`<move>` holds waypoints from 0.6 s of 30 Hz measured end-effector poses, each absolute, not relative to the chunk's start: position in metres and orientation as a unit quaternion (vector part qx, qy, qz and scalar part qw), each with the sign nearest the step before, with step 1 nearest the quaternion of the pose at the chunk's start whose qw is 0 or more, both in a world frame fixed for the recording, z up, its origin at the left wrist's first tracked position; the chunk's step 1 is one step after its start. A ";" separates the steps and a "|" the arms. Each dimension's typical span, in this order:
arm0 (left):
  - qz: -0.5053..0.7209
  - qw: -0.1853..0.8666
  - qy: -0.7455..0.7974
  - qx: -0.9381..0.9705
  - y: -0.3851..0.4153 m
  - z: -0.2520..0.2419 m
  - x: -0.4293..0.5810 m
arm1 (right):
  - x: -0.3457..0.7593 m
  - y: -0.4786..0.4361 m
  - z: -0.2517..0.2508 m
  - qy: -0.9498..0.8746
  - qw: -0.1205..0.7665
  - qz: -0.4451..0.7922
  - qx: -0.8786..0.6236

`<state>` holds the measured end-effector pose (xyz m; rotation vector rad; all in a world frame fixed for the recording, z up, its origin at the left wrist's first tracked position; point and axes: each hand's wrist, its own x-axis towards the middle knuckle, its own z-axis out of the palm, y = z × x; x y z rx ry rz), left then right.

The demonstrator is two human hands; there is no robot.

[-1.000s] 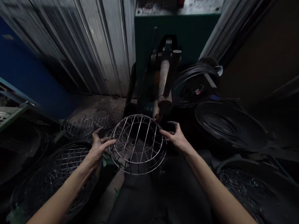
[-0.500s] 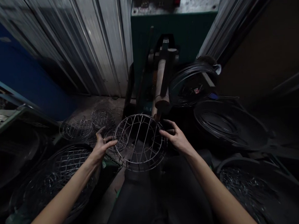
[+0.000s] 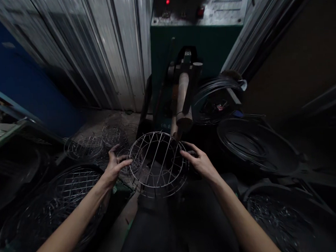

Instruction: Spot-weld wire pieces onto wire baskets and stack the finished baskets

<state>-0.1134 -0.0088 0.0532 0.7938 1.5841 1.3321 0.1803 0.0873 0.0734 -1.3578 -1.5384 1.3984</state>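
1. Left hand point(image 3: 114, 167) and right hand point(image 3: 199, 162) are grasping the wire basket point(image 3: 158, 164) by opposite sides of its rim
2. Basket is hanging above the lap, just under the tip of the machine arm point(image 3: 183, 103)
3. Risk: the grip is looking fingertip-only, so the basket could be tilting or slipping
4. Risk: right fingers are sitting near the arm tip, a likely pinch point

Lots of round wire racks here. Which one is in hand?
The centre wire rack, gripped at its rim by the left hand and right hand before the green machine. The smaller racks and large grid rack lie unheld to the left.
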 end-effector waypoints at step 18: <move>0.558 0.433 0.633 0.316 -0.018 0.046 -0.099 | 0.184 0.102 0.074 -0.597 0.318 0.550 -0.490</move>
